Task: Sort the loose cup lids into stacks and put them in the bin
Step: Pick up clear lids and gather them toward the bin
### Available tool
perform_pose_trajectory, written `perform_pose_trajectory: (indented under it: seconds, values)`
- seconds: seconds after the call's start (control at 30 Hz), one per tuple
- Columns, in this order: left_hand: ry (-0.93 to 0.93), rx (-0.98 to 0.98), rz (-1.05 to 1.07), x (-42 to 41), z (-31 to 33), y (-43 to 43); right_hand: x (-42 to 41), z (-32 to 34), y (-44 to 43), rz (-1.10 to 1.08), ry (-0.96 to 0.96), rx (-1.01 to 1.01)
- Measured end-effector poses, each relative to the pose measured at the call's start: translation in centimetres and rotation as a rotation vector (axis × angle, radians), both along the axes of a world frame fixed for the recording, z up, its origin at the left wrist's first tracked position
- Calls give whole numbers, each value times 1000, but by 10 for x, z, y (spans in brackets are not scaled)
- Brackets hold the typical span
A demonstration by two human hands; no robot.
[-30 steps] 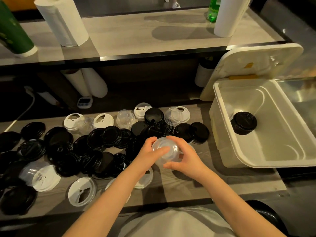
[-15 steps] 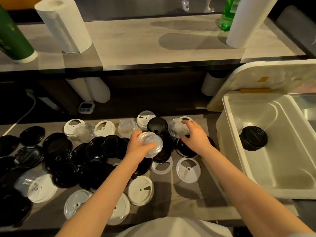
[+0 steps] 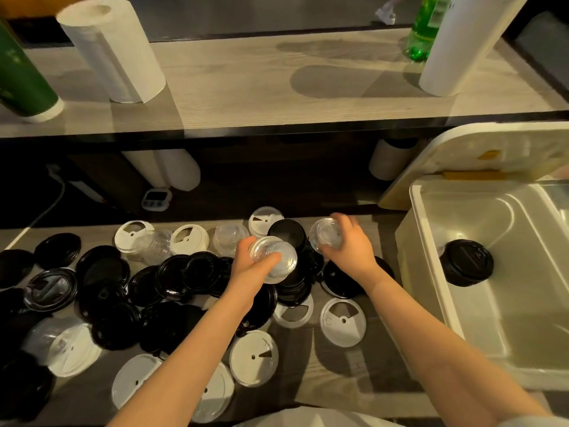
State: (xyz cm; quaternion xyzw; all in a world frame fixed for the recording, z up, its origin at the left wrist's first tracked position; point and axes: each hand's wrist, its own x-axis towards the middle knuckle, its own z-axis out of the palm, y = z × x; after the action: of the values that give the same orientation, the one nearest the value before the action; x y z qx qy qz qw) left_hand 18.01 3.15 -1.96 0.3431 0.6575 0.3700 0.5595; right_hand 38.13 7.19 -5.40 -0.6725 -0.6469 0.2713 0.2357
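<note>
Head view. The left hand (image 3: pixel 249 266) gripped a clear stack (image 3: pixel 272 258) of domed lids, fingers curled beneath and thumb across the near rim; the number of lids in it could not be told. The right hand (image 3: pixel 351 248), slightly blurred, pinched a single clear lid (image 3: pixel 325 235) in curled fingers. This lid lay just right of and slightly farther than the stack, near it but apart, its flat face tilted toward the left hand. Joining the two probably required a short leftward carry by the right hand. The bin (image 3: pixel 412 248) stood to the right, nearer the right hand, with a black stack (image 3: pixel 466 262) inside. Loose black lids (image 3: pixel 172 275) and white lids (image 3: pixel 342 321) covered the counter (image 3: pixel 354 380).
</note>
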Motion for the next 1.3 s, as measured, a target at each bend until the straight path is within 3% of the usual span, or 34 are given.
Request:
perform_pose_trajectory:
  seconds: [0.13,0.3,0.5,0.8,1.0,1.3]
  values:
    - [3,-11,13,6,3,-3,-11,22,-23,-80,356,94]
    - [-61,-74,35,10,6,-10,-28,44,-56,23,669,77]
    - [-182,-6,-25,13,18,-22,-39,42,-71,203,452,42]
    - [-279,5,-99,19,25,-35,-28,56,-83,330,66,252]
    - [-270,34,-158,38,29,-37,-4,53,-94,292,186,228]
    - [-385,101,-339,115,67,-22,62,95,-97,152,190,356]
